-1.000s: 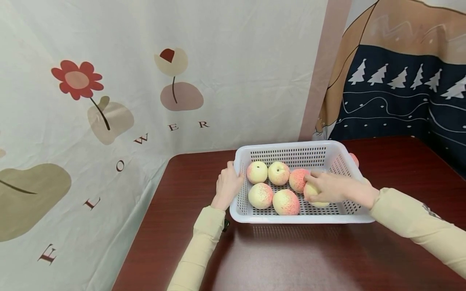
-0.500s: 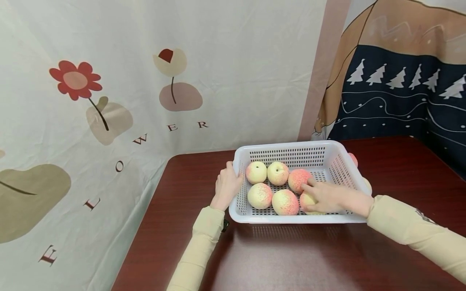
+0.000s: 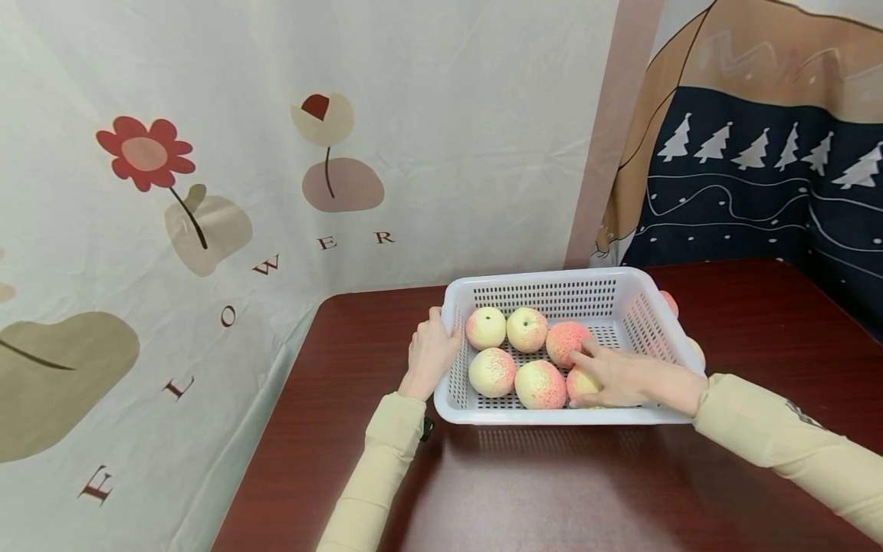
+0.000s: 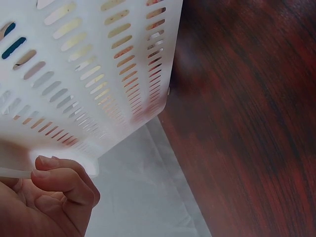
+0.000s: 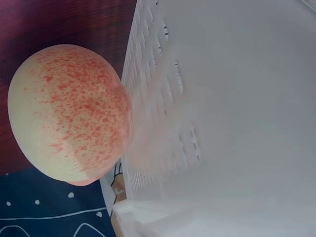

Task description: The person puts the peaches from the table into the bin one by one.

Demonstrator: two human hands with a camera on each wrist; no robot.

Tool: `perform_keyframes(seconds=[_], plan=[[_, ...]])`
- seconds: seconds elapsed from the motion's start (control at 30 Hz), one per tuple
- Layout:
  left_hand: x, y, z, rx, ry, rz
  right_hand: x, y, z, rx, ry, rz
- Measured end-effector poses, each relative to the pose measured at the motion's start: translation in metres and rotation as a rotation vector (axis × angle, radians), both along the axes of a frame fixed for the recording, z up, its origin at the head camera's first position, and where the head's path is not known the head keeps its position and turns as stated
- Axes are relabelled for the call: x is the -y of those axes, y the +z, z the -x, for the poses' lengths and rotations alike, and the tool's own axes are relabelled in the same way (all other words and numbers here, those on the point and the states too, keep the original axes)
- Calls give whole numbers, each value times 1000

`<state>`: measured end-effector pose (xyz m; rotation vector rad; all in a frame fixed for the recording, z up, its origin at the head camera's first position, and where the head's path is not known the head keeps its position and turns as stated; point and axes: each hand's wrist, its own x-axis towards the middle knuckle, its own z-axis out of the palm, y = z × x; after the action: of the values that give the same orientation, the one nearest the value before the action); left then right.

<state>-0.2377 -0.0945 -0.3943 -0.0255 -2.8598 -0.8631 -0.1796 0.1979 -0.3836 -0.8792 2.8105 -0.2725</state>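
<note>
A white perforated plastic basket [image 3: 545, 416] stands on the table with several yellow-and-pink peaches in it. My left hand [image 3: 431, 353] grips its left rim; in the left wrist view the curled fingers [image 4: 66, 182] pinch that rim. My right hand [image 3: 624, 376] reaches over the right side and holds a peach [image 3: 582, 386] at the front, partly covered by the hand, with fingers and thumb around it. Close by lie a redder peach [image 3: 566, 343] behind and another peach [image 3: 540, 385] to its left. The right wrist view does not show the right hand's fingers.
Outside the basket's right wall a peach [image 5: 71, 113] fills much of the right wrist view; a reddish one [image 3: 669, 303] peeks out farther back. The dark red wooden table [image 3: 331, 368] ends at a printed cloth [image 3: 448, 153] behind and to the left.
My right hand has moved the peach left and slightly toward the basket's front, beside the front-row peach, and its fingers now look more spread. The left hand stays on the rim.
</note>
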Motion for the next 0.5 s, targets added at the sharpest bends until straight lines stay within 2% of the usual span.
perform_keyframes(seconds=[0.2,0.5], plan=[[0,0,0,-3,1,2,-2,-1,-1,-18,37,6],[0,0,-1,-9,-2,-3,-3,3,0,-40,42,-23]])
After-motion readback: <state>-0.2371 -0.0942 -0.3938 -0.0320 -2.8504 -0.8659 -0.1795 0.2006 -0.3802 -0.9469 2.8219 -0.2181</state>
